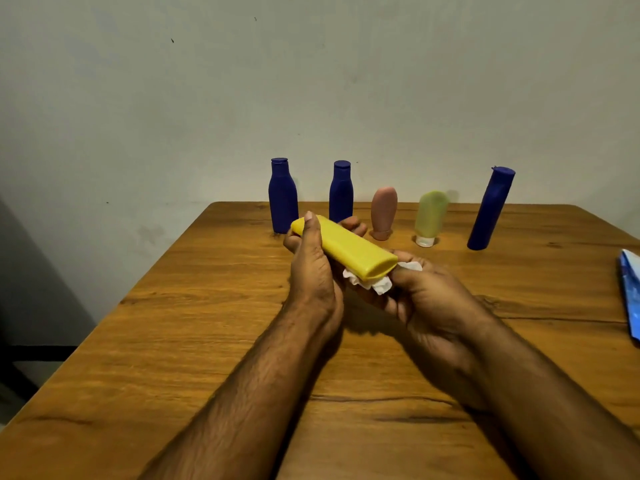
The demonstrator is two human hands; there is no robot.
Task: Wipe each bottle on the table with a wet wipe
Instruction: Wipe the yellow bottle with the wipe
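Observation:
A yellow bottle (349, 249) lies tilted in the air above the wooden table (173, 341). My left hand (311, 271) grips its far end, thumb on top. My right hand (426, 292) holds a crumpled white wet wipe (372, 284) against the bottle's near end and underside. Along the back of the table stand two dark blue bottles (283, 197) (341, 192), a pink tube (383, 213) on its cap, a pale green tube (430, 216) on its white cap, and a tall blue bottle (490, 209).
A blue and white packet (630, 292) lies at the table's right edge, partly cut off by the frame. A pale wall rises right behind the row of bottles. The table's left edge drops to a dark floor.

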